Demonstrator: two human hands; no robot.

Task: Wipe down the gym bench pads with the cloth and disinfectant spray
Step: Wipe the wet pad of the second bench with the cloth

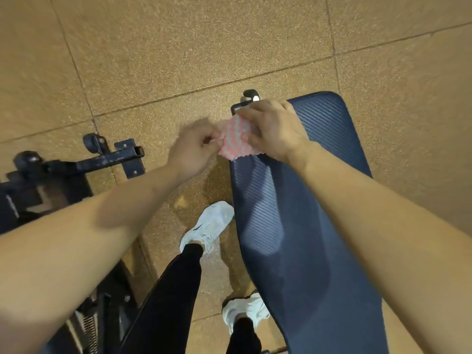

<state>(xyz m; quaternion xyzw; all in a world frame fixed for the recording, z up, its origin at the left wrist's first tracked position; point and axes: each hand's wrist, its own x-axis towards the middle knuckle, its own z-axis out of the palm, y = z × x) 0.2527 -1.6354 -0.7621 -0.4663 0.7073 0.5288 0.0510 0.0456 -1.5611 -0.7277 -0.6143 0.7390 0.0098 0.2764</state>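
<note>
Cloth (236,137), pink and white and bumpy in texture, sits bunched between both hands at the far left corner of the bench pad (301,213). The left hand (192,149) is curled nearly closed, pinching the cloth's left edge between thumb and fingertips, just off the pad's left side over the floor (178,60). The right hand (274,129) lies palm down with its fingers bent over the cloth's right part, pressing it onto the pad's far end. The step in hand looks like folding or gathering the cloth into a usable wad before a wiping stroke.

To do it well, the cloth wants a flat, even face, so the left hand's pinch should draw the loose edge taut while the right palm holds the rest in place. Once it is folded, one hand with spread fingers gives broader contact than a bunched fist. Strokes running from this far end towards the near end would cover the ribbed dark blue surface without missing the left edge. No spray bottle is in view, and whether the pad is damp cannot be told. A dark equipment frame (76,164) stands to the left.
</note>
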